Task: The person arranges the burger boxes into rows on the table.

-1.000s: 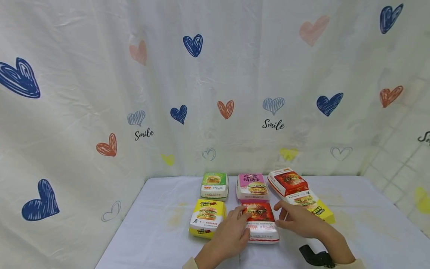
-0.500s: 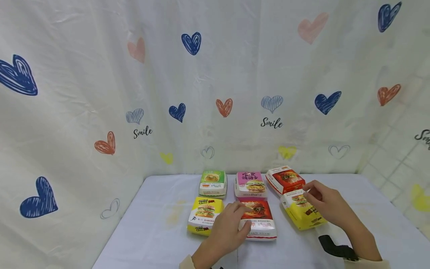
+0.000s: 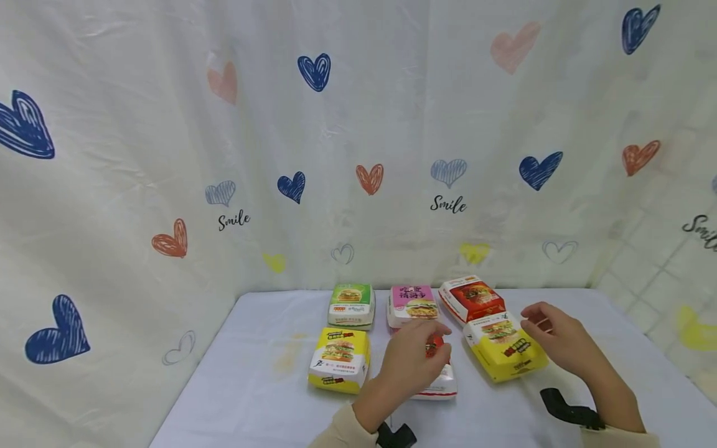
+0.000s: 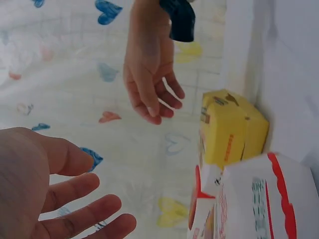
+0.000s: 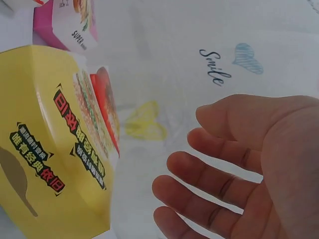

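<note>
My left hand (image 3: 414, 358) is over the red-and-white burger box (image 3: 439, 389) at front centre, covering much of it. The left wrist view shows this hand (image 4: 65, 194) with fingers spread and nothing in them, apart from the box's white end (image 4: 264, 199). To the right, my right hand (image 3: 560, 339) hovers beside a yellow-and-white burger box (image 3: 506, 348), set at a slant. In the right wrist view its fingers (image 5: 199, 172) are loosely bent and empty, with a gap to the yellow box (image 5: 55, 139).
Behind stand a green burger box (image 3: 351, 308), a pink one (image 3: 413, 305) and a tilted red one (image 3: 473, 298) touching the slanted yellow box. Another yellow box (image 3: 338, 361) lies left of my left hand. A heart-printed curtain (image 3: 336, 137) hangs behind the white table (image 3: 252, 373).
My right hand has moved right from the front red box to beside the slanted yellow box, which has turned and shifted slightly forward. My left hand has lifted off the red box and moved rightward.
</note>
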A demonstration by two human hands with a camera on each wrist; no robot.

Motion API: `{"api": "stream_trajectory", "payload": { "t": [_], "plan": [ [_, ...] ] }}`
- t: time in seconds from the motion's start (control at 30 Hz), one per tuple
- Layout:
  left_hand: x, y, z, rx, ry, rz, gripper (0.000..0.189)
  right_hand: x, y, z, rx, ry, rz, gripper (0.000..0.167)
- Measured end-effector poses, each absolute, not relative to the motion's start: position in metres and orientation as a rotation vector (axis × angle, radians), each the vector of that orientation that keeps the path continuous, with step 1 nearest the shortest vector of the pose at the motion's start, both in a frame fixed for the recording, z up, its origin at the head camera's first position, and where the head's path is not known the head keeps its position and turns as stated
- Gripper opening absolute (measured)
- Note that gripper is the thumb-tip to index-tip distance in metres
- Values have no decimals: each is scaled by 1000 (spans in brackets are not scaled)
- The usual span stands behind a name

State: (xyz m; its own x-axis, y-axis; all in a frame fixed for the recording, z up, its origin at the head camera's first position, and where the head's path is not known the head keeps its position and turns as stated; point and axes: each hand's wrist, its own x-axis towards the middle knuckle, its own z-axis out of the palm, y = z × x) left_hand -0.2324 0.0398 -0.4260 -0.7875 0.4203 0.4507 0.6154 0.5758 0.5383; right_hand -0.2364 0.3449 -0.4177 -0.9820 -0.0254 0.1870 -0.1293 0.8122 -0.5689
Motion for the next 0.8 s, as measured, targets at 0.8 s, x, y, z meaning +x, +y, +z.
{"api": "stream_trajectory", "payload": {
  "t": [0.8],
  "plan": [
    [-209, 167, -479, -454, -2826, -1531, 66, -249, 378, -450, 110, -2940, 1002, 45]
  ]
}}
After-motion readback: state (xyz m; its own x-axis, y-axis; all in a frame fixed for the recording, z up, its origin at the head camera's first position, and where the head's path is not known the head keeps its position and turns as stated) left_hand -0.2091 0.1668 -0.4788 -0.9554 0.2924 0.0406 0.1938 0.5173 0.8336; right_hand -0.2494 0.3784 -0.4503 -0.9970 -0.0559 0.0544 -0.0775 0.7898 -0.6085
